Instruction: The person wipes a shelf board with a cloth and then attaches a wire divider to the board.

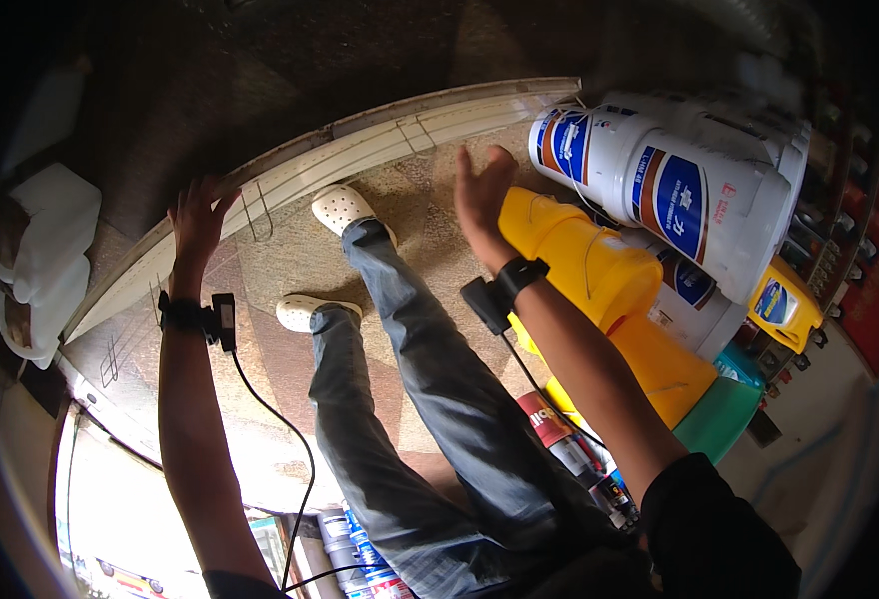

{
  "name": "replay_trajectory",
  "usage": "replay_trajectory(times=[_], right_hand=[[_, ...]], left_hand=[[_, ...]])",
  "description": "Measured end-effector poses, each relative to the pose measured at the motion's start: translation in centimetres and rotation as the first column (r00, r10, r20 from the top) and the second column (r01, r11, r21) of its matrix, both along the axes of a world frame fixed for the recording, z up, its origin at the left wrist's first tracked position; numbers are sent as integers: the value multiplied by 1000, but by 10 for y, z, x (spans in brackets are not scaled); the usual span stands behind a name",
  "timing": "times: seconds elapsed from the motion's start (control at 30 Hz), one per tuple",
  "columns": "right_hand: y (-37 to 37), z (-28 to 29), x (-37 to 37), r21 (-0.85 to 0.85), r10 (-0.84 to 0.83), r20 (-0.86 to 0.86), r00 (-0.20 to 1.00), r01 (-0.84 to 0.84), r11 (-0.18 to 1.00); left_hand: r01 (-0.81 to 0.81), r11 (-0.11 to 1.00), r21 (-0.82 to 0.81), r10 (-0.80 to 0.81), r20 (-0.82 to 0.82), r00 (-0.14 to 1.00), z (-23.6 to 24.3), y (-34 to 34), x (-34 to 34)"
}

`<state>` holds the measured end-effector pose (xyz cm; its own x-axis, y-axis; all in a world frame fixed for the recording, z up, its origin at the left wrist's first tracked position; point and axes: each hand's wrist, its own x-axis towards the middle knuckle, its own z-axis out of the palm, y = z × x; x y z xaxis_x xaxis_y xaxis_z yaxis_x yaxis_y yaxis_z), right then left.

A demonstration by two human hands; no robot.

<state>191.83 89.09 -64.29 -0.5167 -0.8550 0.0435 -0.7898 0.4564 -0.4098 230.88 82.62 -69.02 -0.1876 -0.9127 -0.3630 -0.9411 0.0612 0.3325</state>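
Observation:
A long cream panel (pixel 310 166) with thin wire hooks (pixel 260 215) on it stretches across in front of my feet, curved by the lens. My left hand (pixel 200 222) is at its left part, fingers over the top edge and thumb on the near side. Farther right, my right hand (pixel 483 200) is raised with its fingers apart, holding nothing. It is beside the stacked yellow buckets (pixel 599 265) and short of the white pails (pixel 609 160). Each wrist wears a black strap with a small device and a cable.
White plastic jugs (pixel 50 265) stand at the left. On the right are a green bucket (pixel 724 419), a yellow jug (pixel 784 304) and shelves of small items (pixel 844 220). Cans (pixel 549 424) stand close to my right leg. Bright light comes in at the lower left.

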Motion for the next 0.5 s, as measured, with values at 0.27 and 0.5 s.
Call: replay_trajectory(times=[0.27, 0.5], right_hand=[[-99, -9, 14, 430, -440, 898, 15, 184, 884], [-112, -39, 16, 420, -448, 894, -2, 350, 837]], left_hand=[[80, 996, -28, -80, 24, 997, -45, -34, 38], [-87, 949, 302, 164, -241, 957, -44, -56, 34]])
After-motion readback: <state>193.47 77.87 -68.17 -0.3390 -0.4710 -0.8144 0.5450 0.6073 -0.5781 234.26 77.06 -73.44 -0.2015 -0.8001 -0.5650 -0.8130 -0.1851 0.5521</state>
